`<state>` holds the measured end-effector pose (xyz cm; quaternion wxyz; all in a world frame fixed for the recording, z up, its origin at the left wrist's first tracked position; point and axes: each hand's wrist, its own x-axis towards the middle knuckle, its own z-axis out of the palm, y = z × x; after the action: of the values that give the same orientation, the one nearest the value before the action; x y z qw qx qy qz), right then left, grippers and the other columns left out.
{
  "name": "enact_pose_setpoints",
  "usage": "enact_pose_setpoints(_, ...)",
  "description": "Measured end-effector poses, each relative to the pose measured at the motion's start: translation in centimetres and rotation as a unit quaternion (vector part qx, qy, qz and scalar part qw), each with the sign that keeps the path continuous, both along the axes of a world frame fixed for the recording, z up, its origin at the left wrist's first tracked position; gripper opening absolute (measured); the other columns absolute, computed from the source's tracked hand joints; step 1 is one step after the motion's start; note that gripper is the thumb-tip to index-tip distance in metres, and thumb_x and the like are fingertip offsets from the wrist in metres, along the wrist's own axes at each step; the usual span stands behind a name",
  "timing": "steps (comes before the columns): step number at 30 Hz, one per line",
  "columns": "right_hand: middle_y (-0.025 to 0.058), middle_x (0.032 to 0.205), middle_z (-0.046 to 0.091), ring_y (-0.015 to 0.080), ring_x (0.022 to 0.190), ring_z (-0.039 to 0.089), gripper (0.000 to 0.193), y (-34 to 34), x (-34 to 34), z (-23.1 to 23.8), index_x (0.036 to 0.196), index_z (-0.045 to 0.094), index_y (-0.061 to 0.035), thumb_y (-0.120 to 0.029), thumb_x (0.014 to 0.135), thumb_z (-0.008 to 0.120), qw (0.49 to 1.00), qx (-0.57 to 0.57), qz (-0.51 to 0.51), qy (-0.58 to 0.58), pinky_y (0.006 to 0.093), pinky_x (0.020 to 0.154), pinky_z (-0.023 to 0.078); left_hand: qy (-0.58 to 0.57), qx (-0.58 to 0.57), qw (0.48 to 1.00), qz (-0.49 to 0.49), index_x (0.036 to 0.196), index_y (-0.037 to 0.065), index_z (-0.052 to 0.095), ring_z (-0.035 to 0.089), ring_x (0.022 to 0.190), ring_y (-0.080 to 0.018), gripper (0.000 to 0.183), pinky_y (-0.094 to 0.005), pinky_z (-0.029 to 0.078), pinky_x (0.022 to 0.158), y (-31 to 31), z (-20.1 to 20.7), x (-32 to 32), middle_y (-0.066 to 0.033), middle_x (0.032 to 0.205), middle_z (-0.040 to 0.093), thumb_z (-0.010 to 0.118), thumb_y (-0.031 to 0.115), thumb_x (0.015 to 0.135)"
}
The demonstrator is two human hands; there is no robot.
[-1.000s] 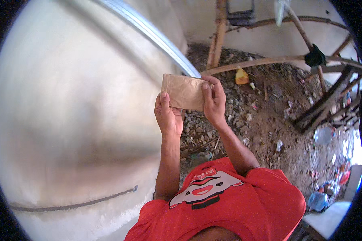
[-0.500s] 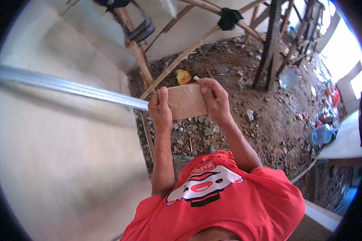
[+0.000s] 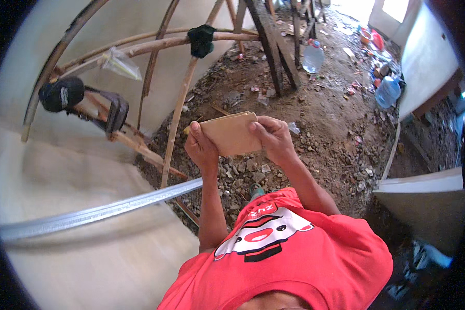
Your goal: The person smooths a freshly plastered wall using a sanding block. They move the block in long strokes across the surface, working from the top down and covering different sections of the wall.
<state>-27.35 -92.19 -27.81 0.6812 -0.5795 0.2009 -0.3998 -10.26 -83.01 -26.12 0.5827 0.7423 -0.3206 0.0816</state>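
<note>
A flat brown rectangular pad, like folded sandpaper or card (image 3: pixel 233 133), is held up in front of my chest by both hands. My left hand (image 3: pixel 201 147) grips its left end with the thumb on top. My right hand (image 3: pixel 273 138) grips its right end, fingers curled over the edge. Below the hands lies rubble-strewn dirt ground (image 3: pixel 315 129). My red shirt (image 3: pixel 289 248) fills the lower middle.
A pale plastered wall (image 3: pixel 62 181) fills the left, with a long metal straightedge (image 3: pixel 98 211) across it. Wooden pole scaffolding (image 3: pixel 175 103) leans against the wall, with a black cap (image 3: pixel 61 94) and a dark cloth (image 3: pixel 201 40) on it. Water jugs (image 3: pixel 313 56) stand at the back.
The view has swung to the right along the wall; the scaffolding and metal straightedge shifted in the picture. Both hands keep holding the brown pad in front of my chest.
</note>
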Motion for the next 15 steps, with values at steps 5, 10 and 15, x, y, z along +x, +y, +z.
enact_pose_setpoints(5, -0.0012, 0.098, 0.071, 0.0035, 0.087, 0.058, 0.025, -1.7, 1.8, -0.3, 0.114, 0.071, 0.0026, -0.018, 0.1, 0.069, 1.0, 0.011, -0.019, 0.014, 0.0243, 0.076, 0.05, -0.106, 0.047, 0.991, -0.068, 0.095, 0.002, 0.068, 0.064, 0.08, -0.0249, 0.039, -0.0411, 0.048, 0.072, -3.1, 0.3, 3.5, -0.0113, 0.081, 0.067, 0.05, 0.034, 0.109)
enact_pose_setpoints(10, 0.0007, 0.096, 0.072, 0.0049, 0.09, 0.059, 0.026, -1.5, 4.6, 0.7, 0.116, 0.07, 0.0018, -0.015, 0.096, 0.07, 0.98, -0.118, -0.09, 0.131, 0.0257, 0.08, 0.051, -0.318, 0.11, 0.931, -0.139, 0.095, 0.008, 0.063, 0.061, 0.101, -0.0318, 0.026, -0.0468, 0.042, 0.092, -4.4, 1.2, 4.3, -0.0069, 0.095, 0.066, 0.052, 0.029, 0.105)
enact_pose_setpoints(15, -0.0004, 0.091, 0.072, 0.0104, 0.085, 0.063, 0.029, -0.3, 7.4, -1.1, 0.117, 0.072, -0.0043, -0.023, 0.095, 0.074, 0.999, 0.0, 0.038, -0.021, 0.0303, 0.079, 0.054, -0.375, 0.1, 0.896, -0.214, 0.081, 0.012, 0.059, 0.058, 0.077, -0.0287, 0.028, -0.0452, 0.039, 0.083, -5.7, -0.9, 7.4, -0.0074, 0.076, 0.059, 0.052, 0.027, 0.104)
